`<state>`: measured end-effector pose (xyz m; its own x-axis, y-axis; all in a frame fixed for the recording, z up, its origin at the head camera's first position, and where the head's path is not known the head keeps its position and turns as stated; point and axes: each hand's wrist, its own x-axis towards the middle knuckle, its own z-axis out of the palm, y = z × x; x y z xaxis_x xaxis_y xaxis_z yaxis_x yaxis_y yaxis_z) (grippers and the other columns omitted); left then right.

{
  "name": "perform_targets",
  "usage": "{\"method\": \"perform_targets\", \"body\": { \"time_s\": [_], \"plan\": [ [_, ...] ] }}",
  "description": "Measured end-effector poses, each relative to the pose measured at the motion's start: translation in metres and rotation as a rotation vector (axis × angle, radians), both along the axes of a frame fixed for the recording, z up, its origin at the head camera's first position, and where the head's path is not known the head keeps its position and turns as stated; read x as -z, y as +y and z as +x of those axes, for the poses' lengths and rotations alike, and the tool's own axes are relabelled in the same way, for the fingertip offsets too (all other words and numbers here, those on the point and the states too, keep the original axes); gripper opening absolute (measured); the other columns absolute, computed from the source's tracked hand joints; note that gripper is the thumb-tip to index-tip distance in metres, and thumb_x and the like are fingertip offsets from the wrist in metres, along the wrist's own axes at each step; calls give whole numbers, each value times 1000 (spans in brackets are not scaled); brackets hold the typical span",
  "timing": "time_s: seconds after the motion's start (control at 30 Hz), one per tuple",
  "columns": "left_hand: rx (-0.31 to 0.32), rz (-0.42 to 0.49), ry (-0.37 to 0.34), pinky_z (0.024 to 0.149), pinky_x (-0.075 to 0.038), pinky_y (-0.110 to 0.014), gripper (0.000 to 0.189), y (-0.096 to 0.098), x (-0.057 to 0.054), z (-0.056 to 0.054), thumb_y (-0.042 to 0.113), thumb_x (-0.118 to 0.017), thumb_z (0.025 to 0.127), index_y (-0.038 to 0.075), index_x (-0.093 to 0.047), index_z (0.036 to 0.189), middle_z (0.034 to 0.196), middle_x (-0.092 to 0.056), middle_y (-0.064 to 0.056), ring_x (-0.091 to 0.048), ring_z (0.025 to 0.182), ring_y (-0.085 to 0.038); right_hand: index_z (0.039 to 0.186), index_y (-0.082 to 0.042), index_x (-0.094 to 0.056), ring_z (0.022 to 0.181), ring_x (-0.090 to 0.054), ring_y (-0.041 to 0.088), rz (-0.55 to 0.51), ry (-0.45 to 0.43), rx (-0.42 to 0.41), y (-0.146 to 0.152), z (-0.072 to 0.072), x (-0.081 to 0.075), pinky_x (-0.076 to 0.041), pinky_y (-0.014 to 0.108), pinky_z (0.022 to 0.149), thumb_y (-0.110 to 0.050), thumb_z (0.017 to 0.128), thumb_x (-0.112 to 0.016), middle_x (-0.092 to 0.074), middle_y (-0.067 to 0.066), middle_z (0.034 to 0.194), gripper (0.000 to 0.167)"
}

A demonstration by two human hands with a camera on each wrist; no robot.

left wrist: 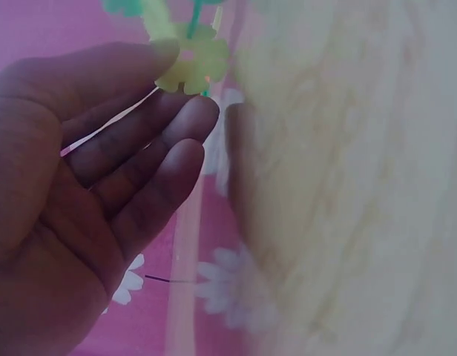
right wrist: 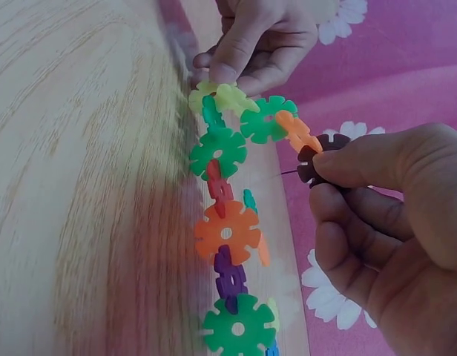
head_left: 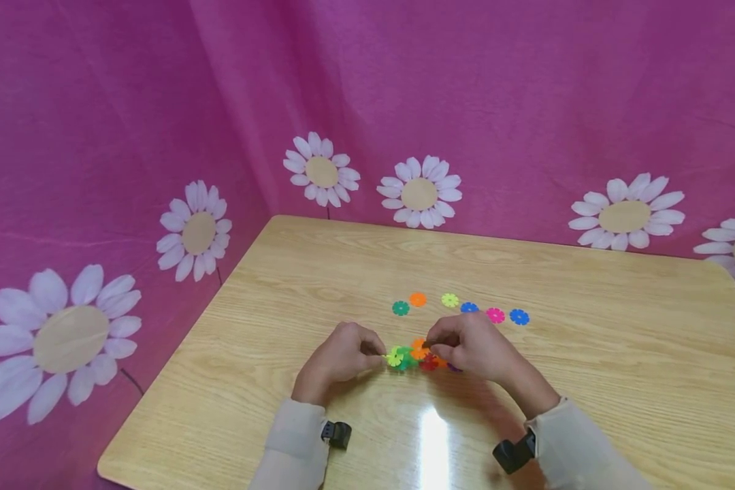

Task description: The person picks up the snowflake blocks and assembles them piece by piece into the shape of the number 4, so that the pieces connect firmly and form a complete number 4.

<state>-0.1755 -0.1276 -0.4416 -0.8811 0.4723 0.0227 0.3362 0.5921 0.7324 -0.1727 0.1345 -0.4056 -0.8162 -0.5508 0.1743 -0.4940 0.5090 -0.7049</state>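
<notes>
Nearest the head camera, light beige cuffed sleeves (head_left: 300,435) are seen, with black wrist-worn devices (head_left: 514,454) strapped beside the cuffs. Beyond them, both hands are held just above the pale wood-grain desk (head_left: 220,408), each grasping part of a linked chain of notched, flower-shaped plastic discs (right wrist: 247,236). By the left hand (head_left: 341,357), a translucent yellow-green disc (right wrist: 232,98) is pinched between thumb and fingers; by the right hand (head_left: 476,346), a dark brown disc (right wrist: 311,166) is pinched at the other side. In the right wrist view, discs of green, purple, orange, red and green are shown slotted together, set at angles to one another, up to the left hand; the brown disc is joined to an orange disc (right wrist: 298,132), and that to a green disc (right wrist: 262,119).

Farther off, beyond the chain, six loose discs are laid flat on the desk in an uneven row: green, orange, yellow-green, blue, pink (head_left: 495,315) and blue. Behind the desk, a magenta cloth (head_left: 496,102) is hung, printed with large white daisies (head_left: 419,194).
</notes>
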Motion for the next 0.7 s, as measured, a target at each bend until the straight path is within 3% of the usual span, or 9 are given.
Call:
{"method": "perform_targets", "body": {
  "time_s": [0.17, 0.3, 0.47, 0.7],
  "plan": [
    [4, 47, -57, 76, -52, -29, 6, 2, -5, 0, 12, -79, 87, 14, -78, 93, 87, -69, 11, -62, 79, -8, 93, -6, -75, 70, -64, 8, -7, 11, -13, 2, 1, -1, -55, 27, 63, 2, 86, -73, -72, -1, 82, 11],
    [8, 124, -63, 81, -53, -31, 14, 9, -9, -2, 19, -79, 88, 13, -78, 100, 97, -72, 5, -64, 88, -10, 93, -6, -75, 69, -62, 8, -3, 24, -13, 3, 1, -1, -54, 27, 63, 3, 85, -73, -72, -4, 83, 13],
    [57, 187, -45, 84, -53, -31, 24, 25, -12, -4, 21, -78, 89, 8, -76, 108, 107, -71, -1, -64, 96, -13, 94, -5, -75, 68, -63, 7, -12, 23, -12, 5, 2, -2, -54, 27, 63, 3, 86, -72, -72, -3, 82, 12],
    [78, 195, 12, 83, -52, -30, 21, 38, -11, -7, 20, -80, 87, 12, -76, 106, 103, -71, 9, -65, 92, -9, 95, -6, -73, 61, -61, 8, -31, -4, -4, 3, 3, -3, -54, 28, 59, 2, 87, -72, -71, -1, 81, 12]
  ]
}}
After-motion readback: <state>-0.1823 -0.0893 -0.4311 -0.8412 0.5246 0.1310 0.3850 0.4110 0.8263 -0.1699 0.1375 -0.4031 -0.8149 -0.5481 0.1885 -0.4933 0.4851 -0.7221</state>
